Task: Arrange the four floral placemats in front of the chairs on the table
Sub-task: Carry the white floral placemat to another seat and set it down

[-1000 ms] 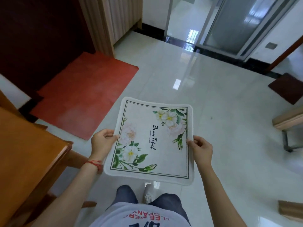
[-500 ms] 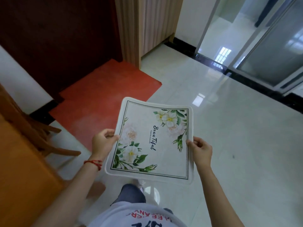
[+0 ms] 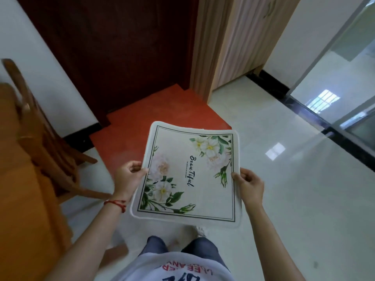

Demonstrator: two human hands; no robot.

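Observation:
A white floral placemat (image 3: 188, 175) with a dark border line, white flowers and the word "Beautiful" is held flat at waist height above the floor. My left hand (image 3: 127, 179) pinches its left edge, a red string around the wrist. My right hand (image 3: 248, 184) pinches its right edge. The orange wooden table (image 3: 24, 199) fills the left side of the view, blurred. A wooden chair (image 3: 42, 134) stands beside it, at the left. No other placemats are in view.
A red floor mat (image 3: 160, 122) lies ahead before a dark wooden door (image 3: 113, 49). A pale wood cabinet (image 3: 229, 41) stands to the right of the door. Glass sliding doors (image 3: 341, 82) run along the right. Glossy white floor tiles spread to the right.
The view has swung left and forward: the red mat and dark door have come closer and centred, and the chair has come into view at left. Both hands keep the same hold on the placemat.

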